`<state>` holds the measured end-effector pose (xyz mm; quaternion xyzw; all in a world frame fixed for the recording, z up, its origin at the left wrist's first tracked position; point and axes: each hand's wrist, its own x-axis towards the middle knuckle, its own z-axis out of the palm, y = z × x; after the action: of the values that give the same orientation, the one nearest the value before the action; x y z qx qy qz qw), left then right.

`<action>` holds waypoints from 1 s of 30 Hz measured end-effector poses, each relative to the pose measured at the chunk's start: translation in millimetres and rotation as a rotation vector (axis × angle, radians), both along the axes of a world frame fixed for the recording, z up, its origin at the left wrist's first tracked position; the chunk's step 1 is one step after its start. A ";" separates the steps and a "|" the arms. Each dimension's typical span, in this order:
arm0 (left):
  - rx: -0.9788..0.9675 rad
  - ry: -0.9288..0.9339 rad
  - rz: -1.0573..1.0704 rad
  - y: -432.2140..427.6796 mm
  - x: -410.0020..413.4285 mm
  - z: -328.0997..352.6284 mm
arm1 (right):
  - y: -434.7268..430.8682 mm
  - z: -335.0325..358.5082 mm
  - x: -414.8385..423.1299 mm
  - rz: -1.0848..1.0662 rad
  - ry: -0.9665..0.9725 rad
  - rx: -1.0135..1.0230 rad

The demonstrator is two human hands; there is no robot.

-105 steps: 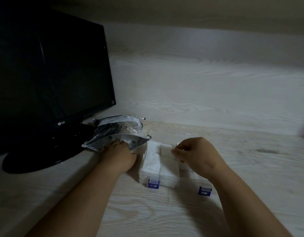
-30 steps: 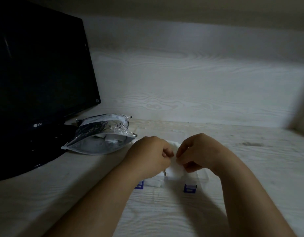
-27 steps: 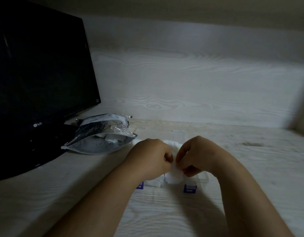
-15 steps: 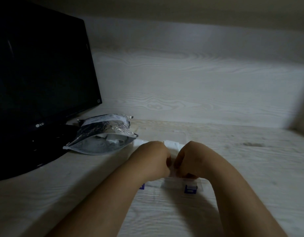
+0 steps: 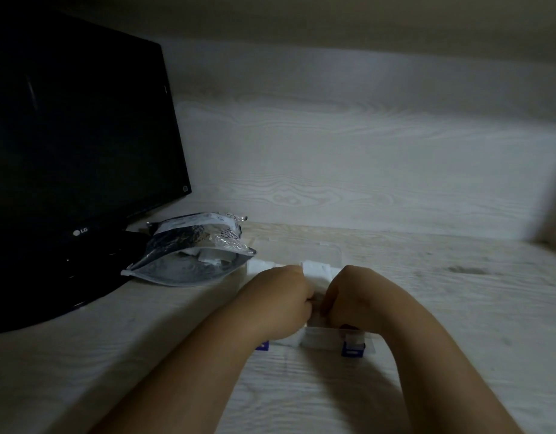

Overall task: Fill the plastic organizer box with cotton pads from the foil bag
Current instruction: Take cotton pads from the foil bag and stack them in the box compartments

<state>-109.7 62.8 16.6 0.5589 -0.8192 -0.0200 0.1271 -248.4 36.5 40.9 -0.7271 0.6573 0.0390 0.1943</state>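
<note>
Head view: we see both hands low over the box, a clear plastic one on the pale wood desk, with two blue latches on its near wall. The left hand and right hand sit knuckle to knuckle. Fingers of both are curled in, pinching one white pad between them, right above the box's front part. The fingertips are hidden, so we can't tell the exact grip.

More pads fill the back of the box, just beyond the hands. The bag, silver foil, lies flat just left of the box. Its mouth is open toward the box and white pads show inside. A black monitor stands at far left, and the bag lies by its base.
</note>
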 end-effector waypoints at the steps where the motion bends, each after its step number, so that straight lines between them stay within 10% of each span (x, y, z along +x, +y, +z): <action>1: -0.002 0.036 -0.008 0.2 1.4 -0.3 | -0.2 0.7 -0.9 0.000 -0.004 -0.014; 10: -0.073 0.343 0.141 2.9 23.5 15.3 | 8.2 10.0 -6.0 0.047 -0.217 -0.263; 20: 0.057 0.117 0.520 -7.6 79.6 1.9 | 10.1 -4.0 6.3 0.147 -0.335 -0.481; 30: 0.093 0.131 0.367 -39.5 105.0 -38.0 | 9.5 -9.1 7.1 0.158 -0.413 -0.475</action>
<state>-4.7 23.3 -21.4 0.7017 -0.6917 -0.0708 0.1555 -241.4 45.9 31.8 -0.7934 0.5363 -0.2490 0.1448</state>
